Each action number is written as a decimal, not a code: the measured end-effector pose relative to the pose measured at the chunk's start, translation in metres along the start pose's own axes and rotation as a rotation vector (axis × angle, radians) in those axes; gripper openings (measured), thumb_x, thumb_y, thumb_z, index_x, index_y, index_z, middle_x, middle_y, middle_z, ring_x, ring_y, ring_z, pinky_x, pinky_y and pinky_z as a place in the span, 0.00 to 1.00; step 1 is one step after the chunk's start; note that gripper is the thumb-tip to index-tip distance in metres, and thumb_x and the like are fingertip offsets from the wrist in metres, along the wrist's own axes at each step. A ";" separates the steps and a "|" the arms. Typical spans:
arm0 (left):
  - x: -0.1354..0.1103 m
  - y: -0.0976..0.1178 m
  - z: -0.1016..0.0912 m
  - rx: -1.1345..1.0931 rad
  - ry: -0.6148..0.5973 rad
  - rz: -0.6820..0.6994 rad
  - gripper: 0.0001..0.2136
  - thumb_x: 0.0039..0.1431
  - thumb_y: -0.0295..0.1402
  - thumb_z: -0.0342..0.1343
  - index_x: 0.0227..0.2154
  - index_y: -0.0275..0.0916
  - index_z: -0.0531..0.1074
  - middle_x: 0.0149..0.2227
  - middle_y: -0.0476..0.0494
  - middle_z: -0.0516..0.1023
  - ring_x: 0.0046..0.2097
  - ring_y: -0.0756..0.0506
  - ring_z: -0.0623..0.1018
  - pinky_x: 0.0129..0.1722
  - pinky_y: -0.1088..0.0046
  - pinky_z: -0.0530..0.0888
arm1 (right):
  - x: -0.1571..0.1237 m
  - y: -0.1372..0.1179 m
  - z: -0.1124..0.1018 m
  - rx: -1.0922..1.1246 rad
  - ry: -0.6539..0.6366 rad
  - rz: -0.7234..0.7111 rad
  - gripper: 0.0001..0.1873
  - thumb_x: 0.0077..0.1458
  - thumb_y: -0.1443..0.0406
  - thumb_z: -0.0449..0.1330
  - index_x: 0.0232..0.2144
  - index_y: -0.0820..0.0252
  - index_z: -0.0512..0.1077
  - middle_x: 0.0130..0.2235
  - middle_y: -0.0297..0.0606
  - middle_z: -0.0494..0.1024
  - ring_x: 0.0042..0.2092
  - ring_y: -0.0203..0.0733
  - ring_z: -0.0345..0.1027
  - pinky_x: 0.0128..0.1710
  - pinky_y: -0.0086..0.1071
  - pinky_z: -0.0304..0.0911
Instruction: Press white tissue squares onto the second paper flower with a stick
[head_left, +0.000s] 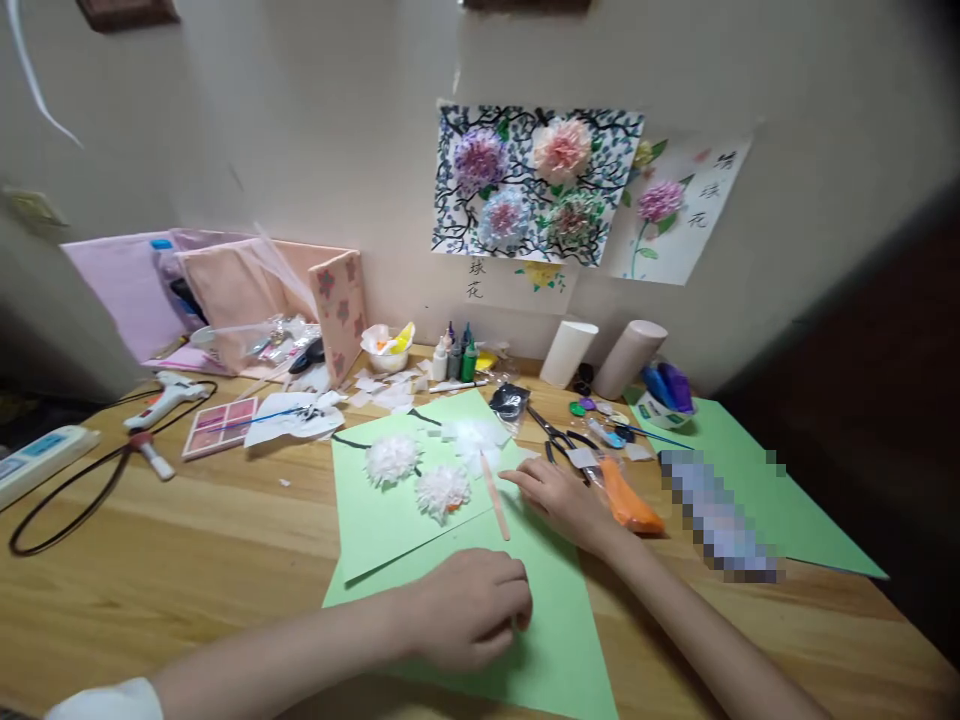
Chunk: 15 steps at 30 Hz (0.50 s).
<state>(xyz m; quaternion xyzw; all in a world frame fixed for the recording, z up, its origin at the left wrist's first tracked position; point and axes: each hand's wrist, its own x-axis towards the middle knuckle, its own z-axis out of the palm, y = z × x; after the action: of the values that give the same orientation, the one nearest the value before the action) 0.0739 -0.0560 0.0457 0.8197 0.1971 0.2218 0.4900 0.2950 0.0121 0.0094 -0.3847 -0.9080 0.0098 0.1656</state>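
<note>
A light green paper sheet (397,555) bears two fluffy white paper flowers (392,459) and dark painted branch lines. At its upper right lies a looser white tissue paper piece (474,440), and a flat wooden craft stick (496,505) reaches from it towards me. My right hand (559,500) is just right of the stick, index finger stretched out, with nothing visible in it. Over a second green sheet (555,640), my left hand (480,610) has its fingers curled inward; what they hold, if anything, is hidden.
Beyond my right hand lie black-handled scissors (555,432) and an orange packet (630,500). Small paint bottles (454,358) and a white bowl (388,350) stand near the wall. A hot glue gun (166,398) with its cord and a pink palette (219,428) are at left.
</note>
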 end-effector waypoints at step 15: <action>0.027 -0.054 -0.090 0.762 0.362 -0.209 0.11 0.56 0.24 0.43 0.39 0.37 0.66 0.41 0.40 0.68 0.43 0.42 0.68 0.43 0.64 0.65 | 0.024 -0.015 0.013 -0.404 -0.070 -0.446 0.11 0.60 0.74 0.48 0.28 0.62 0.66 0.29 0.36 0.69 0.30 0.38 0.59 0.28 0.31 0.51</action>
<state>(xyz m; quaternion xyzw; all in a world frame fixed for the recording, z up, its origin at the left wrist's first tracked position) 0.0401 0.0464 0.0397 0.8655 0.4295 0.2225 0.1298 0.2652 0.0197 0.0058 -0.2005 -0.9588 -0.1943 0.0526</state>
